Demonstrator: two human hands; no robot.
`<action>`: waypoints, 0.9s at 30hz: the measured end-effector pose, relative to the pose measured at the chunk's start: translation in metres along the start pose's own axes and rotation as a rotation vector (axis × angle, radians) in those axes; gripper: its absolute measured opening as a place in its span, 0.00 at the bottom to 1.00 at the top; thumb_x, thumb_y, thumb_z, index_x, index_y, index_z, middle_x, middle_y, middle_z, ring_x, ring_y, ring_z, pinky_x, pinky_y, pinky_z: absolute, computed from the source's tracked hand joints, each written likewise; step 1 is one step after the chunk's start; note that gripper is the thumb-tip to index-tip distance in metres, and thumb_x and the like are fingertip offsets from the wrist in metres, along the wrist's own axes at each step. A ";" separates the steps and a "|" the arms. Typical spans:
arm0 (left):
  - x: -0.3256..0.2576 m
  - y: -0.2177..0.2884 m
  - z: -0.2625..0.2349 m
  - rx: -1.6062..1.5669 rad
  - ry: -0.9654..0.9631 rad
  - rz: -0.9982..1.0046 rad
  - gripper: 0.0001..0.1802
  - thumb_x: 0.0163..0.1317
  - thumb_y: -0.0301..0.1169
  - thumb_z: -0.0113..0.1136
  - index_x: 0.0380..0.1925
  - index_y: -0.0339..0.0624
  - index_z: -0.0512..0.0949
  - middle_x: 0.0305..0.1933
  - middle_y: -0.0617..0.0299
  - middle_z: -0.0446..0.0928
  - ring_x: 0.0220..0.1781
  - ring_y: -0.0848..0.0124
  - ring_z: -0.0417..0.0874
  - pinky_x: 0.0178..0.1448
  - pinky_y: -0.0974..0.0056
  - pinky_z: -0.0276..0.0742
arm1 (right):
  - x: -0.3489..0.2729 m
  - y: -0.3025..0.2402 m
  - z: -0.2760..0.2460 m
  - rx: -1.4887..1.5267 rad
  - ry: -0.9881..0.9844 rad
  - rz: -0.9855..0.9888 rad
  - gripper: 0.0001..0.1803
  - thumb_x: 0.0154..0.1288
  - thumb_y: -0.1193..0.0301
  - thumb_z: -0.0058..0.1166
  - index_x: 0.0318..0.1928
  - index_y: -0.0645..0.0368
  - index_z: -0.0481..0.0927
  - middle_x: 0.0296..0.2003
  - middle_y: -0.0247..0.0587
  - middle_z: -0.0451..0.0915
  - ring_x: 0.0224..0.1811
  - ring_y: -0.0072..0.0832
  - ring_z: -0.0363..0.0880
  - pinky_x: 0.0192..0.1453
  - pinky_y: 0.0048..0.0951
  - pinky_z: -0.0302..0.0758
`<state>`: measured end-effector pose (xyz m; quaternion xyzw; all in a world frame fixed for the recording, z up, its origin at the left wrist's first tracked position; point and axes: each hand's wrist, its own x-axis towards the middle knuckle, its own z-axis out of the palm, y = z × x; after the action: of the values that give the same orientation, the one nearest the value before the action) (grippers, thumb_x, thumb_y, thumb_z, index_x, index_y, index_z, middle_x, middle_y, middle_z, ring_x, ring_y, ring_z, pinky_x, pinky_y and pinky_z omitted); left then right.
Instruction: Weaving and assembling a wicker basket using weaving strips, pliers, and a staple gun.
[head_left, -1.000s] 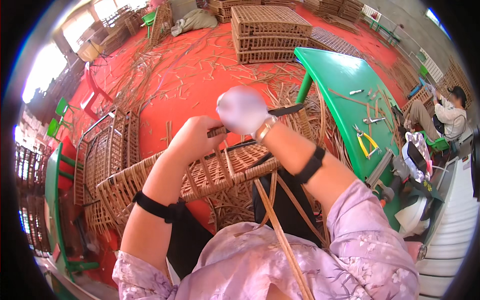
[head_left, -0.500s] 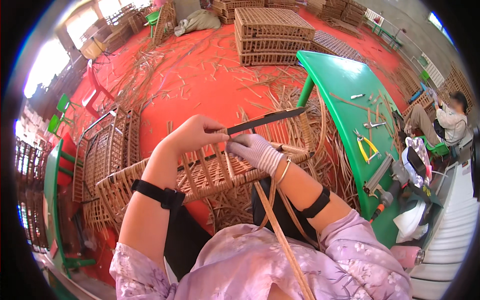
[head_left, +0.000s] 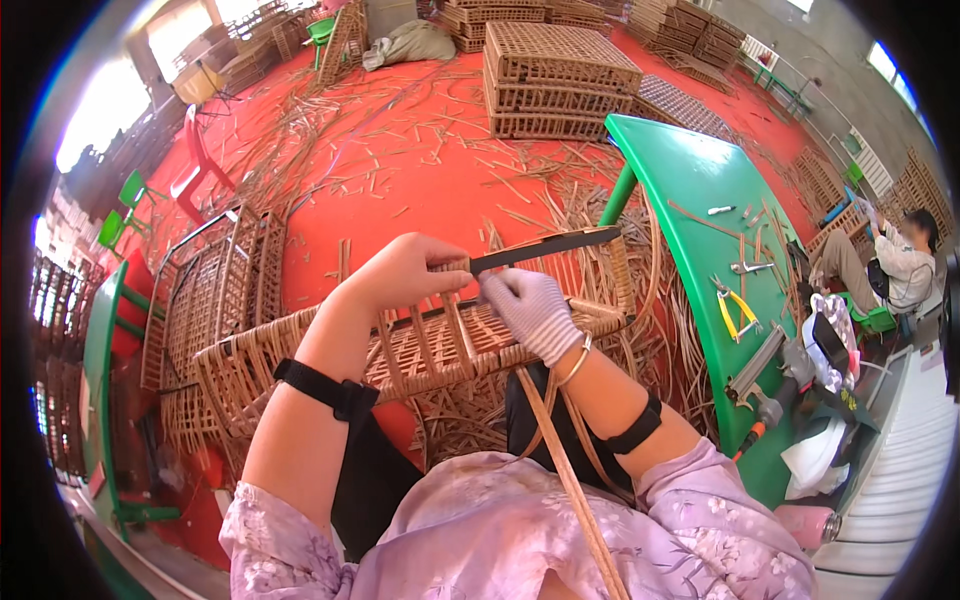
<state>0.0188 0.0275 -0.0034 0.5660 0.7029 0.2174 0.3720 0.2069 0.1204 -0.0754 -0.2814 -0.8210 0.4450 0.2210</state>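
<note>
A long woven rattan basket point(head_left: 425, 350) lies tilted across my lap, with open lattice sides. Along its upper rim runs a flat dark strip point(head_left: 550, 246), bare on the right and wrapped in rattan near my fingers. My bare left hand point(head_left: 412, 272) pinches the wrapped rim at the strip's left end. Just right of it my right hand point(head_left: 533, 312), in a pale knit glove, is closed with thumb and fingers together beside the rim; what it grips is hidden. Loose rattan strips point(head_left: 570, 465) hang from below the basket over my lap.
At the right a green table point(head_left: 690, 210) bears yellow-handled pliers point(head_left: 738, 312), other tools and cloths. Another woven frame point(head_left: 215, 310) stands at the left. Rattan scraps litter the red floor point(head_left: 370, 220). Stacked baskets point(head_left: 560, 75) stand behind; a seated person point(head_left: 895, 255) is far right.
My right hand has turned and drawn slightly away from the left at the rim. My left hand keeps its pinch. The whole view has shifted slightly.
</note>
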 end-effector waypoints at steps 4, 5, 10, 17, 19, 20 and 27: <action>-0.004 0.004 0.002 -0.042 0.136 0.013 0.39 0.58 0.38 0.70 0.66 0.34 0.65 0.40 0.55 0.85 0.41 0.73 0.83 0.50 0.64 0.76 | -0.003 -0.018 -0.010 0.151 0.251 -0.028 0.21 0.70 0.56 0.53 0.40 0.65 0.82 0.20 0.46 0.79 0.20 0.37 0.75 0.28 0.38 0.71; -0.003 0.007 0.002 -0.009 0.104 0.003 0.45 0.58 0.38 0.70 0.70 0.34 0.58 0.43 0.52 0.85 0.44 0.71 0.85 0.52 0.63 0.77 | 0.001 -0.020 -0.009 0.148 0.257 -0.026 0.21 0.70 0.56 0.53 0.40 0.65 0.82 0.20 0.46 0.79 0.20 0.37 0.75 0.28 0.38 0.71; -0.005 0.004 0.003 0.071 0.157 0.064 0.44 0.59 0.37 0.69 0.70 0.36 0.58 0.43 0.52 0.85 0.44 0.69 0.85 0.53 0.62 0.77 | 0.017 -0.039 -0.015 -0.009 0.066 -0.069 0.14 0.67 0.63 0.57 0.41 0.63 0.83 0.23 0.43 0.81 0.23 0.29 0.79 0.31 0.30 0.75; -0.015 0.000 0.004 0.053 0.146 0.071 0.22 0.62 0.44 0.63 0.48 0.38 0.80 0.28 0.56 0.82 0.31 0.65 0.84 0.41 0.59 0.79 | -0.015 -0.018 -0.001 0.240 0.057 -0.178 0.09 0.67 0.68 0.58 0.36 0.62 0.84 0.24 0.43 0.81 0.24 0.26 0.80 0.29 0.28 0.74; -0.020 0.008 0.005 0.108 0.159 -0.010 0.20 0.64 0.44 0.62 0.41 0.37 0.80 0.24 0.58 0.77 0.28 0.69 0.76 0.37 0.60 0.74 | -0.028 -0.015 0.002 0.097 0.192 -0.497 0.09 0.65 0.68 0.59 0.34 0.61 0.84 0.27 0.45 0.82 0.29 0.35 0.84 0.33 0.30 0.78; -0.021 0.009 0.006 0.163 0.167 -0.086 0.19 0.65 0.44 0.61 0.35 0.35 0.80 0.20 0.60 0.71 0.25 0.72 0.69 0.33 0.61 0.70 | -0.029 -0.006 -0.002 -0.078 0.125 -0.589 0.09 0.63 0.71 0.60 0.42 0.59 0.84 0.33 0.45 0.84 0.33 0.37 0.85 0.38 0.30 0.80; -0.019 0.000 0.006 0.205 0.198 -0.064 0.22 0.63 0.49 0.60 0.32 0.37 0.82 0.24 0.53 0.78 0.26 0.62 0.81 0.36 0.57 0.75 | -0.024 -0.036 -0.033 -0.108 -0.160 -0.280 0.20 0.63 0.64 0.61 0.52 0.62 0.80 0.25 0.43 0.82 0.26 0.30 0.82 0.33 0.30 0.78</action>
<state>0.0253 0.0084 -0.0021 0.5542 0.7722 0.1873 0.2479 0.2357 0.1090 -0.0308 -0.1394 -0.8898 0.3860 0.1995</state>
